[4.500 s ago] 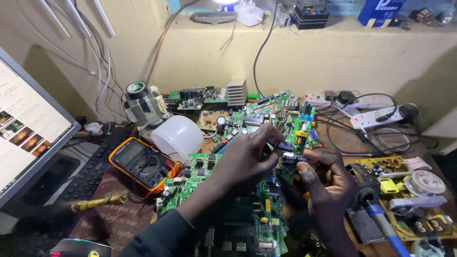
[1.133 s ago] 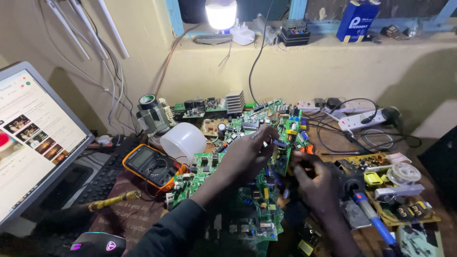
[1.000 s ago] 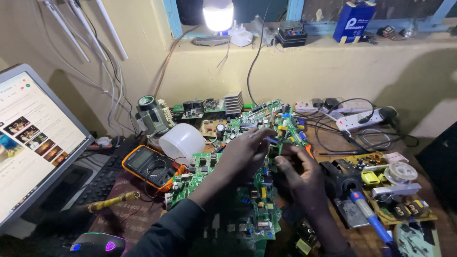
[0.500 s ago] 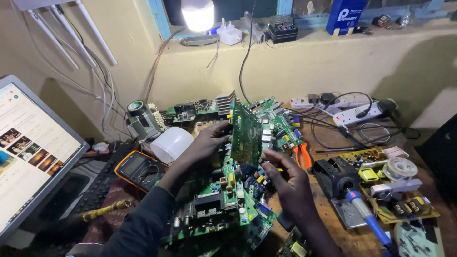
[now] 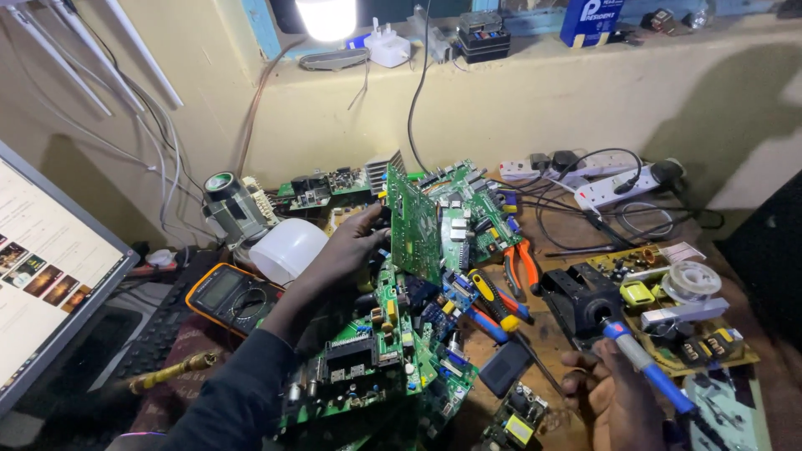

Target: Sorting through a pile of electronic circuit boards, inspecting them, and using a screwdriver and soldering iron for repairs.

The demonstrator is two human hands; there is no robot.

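My left hand (image 5: 344, 252) grips a green circuit board (image 5: 413, 224) by its edge and holds it upright, solder side towards me, above a heap of green boards (image 5: 372, 363). My right hand (image 5: 610, 405) is low at the right, fingers curled, right at the blue handle of a soldering iron (image 5: 647, 373). The handle crosses over that hand, and I cannot tell whether the fingers grip it. The iron's tip end sits in a black stand (image 5: 576, 296).
An orange multimeter (image 5: 227, 292) and a white dome (image 5: 288, 249) lie left of the boards. Orange pliers (image 5: 522, 266), screwdrivers (image 5: 493, 302), a solder spool (image 5: 689, 280) and a power strip (image 5: 614, 188) fill the right. A monitor (image 5: 50, 267) and keyboard (image 5: 154, 347) are at the left.
The green board went from lying on the heap to standing upright in my left hand. My right hand left the boards and moved right to the soldering iron.
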